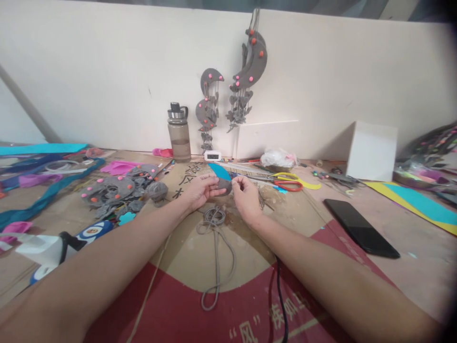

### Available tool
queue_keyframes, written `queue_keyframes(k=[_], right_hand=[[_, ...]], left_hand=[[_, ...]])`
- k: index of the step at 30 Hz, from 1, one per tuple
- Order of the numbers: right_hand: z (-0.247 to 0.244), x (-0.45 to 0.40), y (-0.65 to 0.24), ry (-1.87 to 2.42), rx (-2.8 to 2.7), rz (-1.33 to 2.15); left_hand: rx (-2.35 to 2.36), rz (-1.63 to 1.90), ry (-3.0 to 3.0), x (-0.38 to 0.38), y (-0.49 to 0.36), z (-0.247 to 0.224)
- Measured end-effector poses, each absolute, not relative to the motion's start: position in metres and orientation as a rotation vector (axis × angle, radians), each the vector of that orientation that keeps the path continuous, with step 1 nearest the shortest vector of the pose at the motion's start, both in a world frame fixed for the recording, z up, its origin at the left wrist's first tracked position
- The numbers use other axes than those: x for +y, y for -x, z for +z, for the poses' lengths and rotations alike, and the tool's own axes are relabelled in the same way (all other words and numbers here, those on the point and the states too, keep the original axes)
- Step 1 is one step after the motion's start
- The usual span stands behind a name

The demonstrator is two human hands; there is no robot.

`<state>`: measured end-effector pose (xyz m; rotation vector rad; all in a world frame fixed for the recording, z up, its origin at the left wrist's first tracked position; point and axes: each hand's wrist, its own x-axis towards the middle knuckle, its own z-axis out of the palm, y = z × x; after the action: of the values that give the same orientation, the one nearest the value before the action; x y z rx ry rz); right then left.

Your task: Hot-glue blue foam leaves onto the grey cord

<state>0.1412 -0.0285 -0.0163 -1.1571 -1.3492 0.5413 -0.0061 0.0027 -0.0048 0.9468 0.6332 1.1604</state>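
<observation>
My left hand point(202, 191) is closed on a small grey felt piece point(224, 187), held just above the cardboard. My right hand point(246, 197) is pinched at the felt's right edge; whatever lies between those fingertips is too small to make out. Just behind the felt shows a curved blue piece point(218, 170). Below the hands a loose coil of grey cord point(214, 216) lies on the cardboard, with a long loop trailing toward me. A ball of grey yarn point(157, 191) sits left of my left hand.
Scissors with red and yellow handles point(288, 185) lie behind my right hand. A phone point(360, 228) rests at right. A bottle point(179, 133) and small clock point(213, 156) stand at the back. Grey felt moons point(255, 59) hang on the white wall. Decorated felt pieces point(109, 189) lie at left.
</observation>
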Motion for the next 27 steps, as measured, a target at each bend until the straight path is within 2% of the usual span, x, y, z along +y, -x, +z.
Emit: queue_keyframes(k=[27], right_hand=[[-0.0167,-0.0304,-0.1415,1.155,-1.368,0.537]], left_hand=[[0.656,1.125,-0.941,0.0013,0.0054,-0.0019]])
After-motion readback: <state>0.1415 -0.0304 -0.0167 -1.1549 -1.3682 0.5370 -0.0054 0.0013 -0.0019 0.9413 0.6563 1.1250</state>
